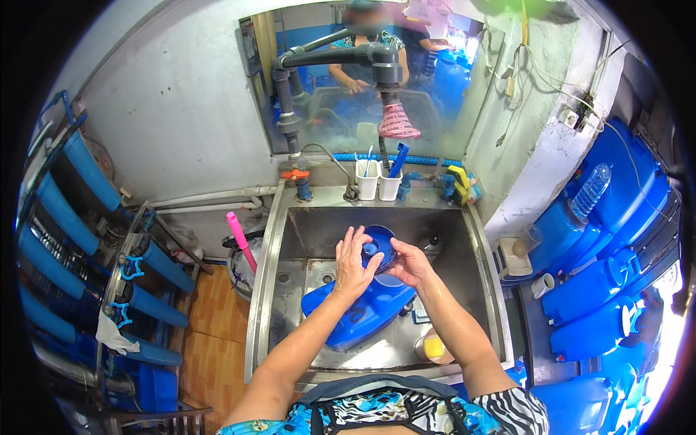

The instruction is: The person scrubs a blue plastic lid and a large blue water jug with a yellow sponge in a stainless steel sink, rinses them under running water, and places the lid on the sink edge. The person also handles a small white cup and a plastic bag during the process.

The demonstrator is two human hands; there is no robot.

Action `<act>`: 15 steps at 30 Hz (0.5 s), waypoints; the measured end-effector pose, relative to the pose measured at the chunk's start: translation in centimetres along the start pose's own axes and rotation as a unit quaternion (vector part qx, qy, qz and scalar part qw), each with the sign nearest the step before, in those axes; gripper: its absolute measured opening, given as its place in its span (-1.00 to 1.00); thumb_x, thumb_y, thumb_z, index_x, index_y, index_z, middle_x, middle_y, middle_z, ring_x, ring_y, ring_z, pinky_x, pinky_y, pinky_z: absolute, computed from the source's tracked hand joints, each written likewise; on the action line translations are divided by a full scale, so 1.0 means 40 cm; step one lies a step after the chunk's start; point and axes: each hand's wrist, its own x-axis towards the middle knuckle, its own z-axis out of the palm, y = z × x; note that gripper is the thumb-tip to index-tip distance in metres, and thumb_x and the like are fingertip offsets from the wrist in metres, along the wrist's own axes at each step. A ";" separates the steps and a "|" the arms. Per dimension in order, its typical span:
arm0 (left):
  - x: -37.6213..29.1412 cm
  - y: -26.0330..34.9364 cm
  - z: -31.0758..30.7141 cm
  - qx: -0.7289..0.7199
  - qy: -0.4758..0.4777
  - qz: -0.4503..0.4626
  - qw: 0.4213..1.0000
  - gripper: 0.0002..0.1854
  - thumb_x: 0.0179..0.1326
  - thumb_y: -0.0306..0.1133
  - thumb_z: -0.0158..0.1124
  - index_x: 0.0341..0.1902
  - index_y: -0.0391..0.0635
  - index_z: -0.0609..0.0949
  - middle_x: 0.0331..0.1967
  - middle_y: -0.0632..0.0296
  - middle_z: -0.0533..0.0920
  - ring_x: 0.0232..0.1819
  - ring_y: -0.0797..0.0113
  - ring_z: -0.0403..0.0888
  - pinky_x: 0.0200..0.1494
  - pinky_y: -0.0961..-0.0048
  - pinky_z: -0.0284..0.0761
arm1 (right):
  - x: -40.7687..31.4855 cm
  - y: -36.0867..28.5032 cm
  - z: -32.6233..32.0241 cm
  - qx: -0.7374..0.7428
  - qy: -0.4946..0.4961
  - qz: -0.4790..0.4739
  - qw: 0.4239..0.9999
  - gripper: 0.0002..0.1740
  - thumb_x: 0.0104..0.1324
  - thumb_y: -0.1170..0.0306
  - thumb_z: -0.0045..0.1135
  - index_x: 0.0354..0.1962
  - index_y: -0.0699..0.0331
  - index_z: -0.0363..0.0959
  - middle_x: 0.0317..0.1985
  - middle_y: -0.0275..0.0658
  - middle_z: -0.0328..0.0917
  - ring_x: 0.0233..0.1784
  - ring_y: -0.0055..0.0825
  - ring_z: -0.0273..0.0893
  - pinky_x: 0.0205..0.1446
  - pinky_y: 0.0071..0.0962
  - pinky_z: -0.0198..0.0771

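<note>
Between my two hands is a round blue screw cap (387,239), its hollow side towards me. My left hand (353,266) grips its left edge with thumb and fingers. On the other side, my right hand (411,265) pinches the lower right rim. Below them a blue plastic water jug (348,329) lies in the stainless steel sink (265,304), its round opening (389,281) partly hidden by my hands. By my right forearm, a round container (421,348) in the sink has a yellow sponge (434,348) in it.
Two white cups (367,182) with brushes stand on the back ledge beside a yellow sponge (459,182). A grey pipe faucet (337,57) arches above. Left stands a bucket with a pink-handled tool (239,234); right, several blue jugs (584,291). The mirror reflects people (367,49).
</note>
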 end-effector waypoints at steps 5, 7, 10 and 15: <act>-0.040 -0.026 0.022 0.001 -0.031 0.021 0.999 -0.38 0.09 -0.17 0.35 0.20 -0.14 0.42 0.36 -0.20 0.21 0.36 -0.21 0.20 0.37 0.01 0.08 | 0.040 -0.063 -0.114 -0.003 0.140 -0.045 0.989 -0.71 0.27 0.19 0.19 -0.13 0.13 0.46 -0.24 -0.28 0.58 -0.19 -0.35 0.55 -0.17 -0.21 0.48; -0.068 -0.046 0.028 0.021 -0.149 0.062 0.987 -0.36 0.03 -0.16 0.40 0.18 -0.12 0.44 0.34 -0.20 0.24 0.36 -0.22 0.20 0.33 0.01 0.16 | 0.074 -0.096 -0.177 -0.017 0.200 -0.065 0.978 -0.72 0.24 0.18 0.23 -0.14 0.03 0.43 -0.33 -0.35 0.53 -0.34 -0.45 0.46 -0.39 -0.42 0.31; -0.100 -0.066 0.048 0.006 -0.229 0.133 0.964 -0.46 -0.08 -0.19 0.47 0.04 -0.02 0.57 0.14 -0.06 0.42 0.23 -0.10 0.35 0.23 0.07 0.33 | 0.144 -0.141 -0.276 0.012 0.274 -0.095 0.957 -0.73 0.26 0.21 0.21 -0.14 0.06 0.41 -0.36 -0.32 0.50 -0.37 -0.44 0.46 -0.47 -0.49 0.28; -0.120 -0.074 0.083 0.001 -0.222 0.100 0.970 -0.68 -0.01 -0.29 0.42 -0.13 -0.02 0.68 -0.18 0.18 0.56 -0.05 0.14 0.51 -0.01 0.22 0.45 | 0.293 -0.194 -0.403 0.066 0.373 -0.140 0.915 -0.76 0.28 0.31 0.19 -0.20 0.26 0.41 -0.40 -0.19 0.48 -0.44 -0.37 0.44 -0.53 -0.48 0.35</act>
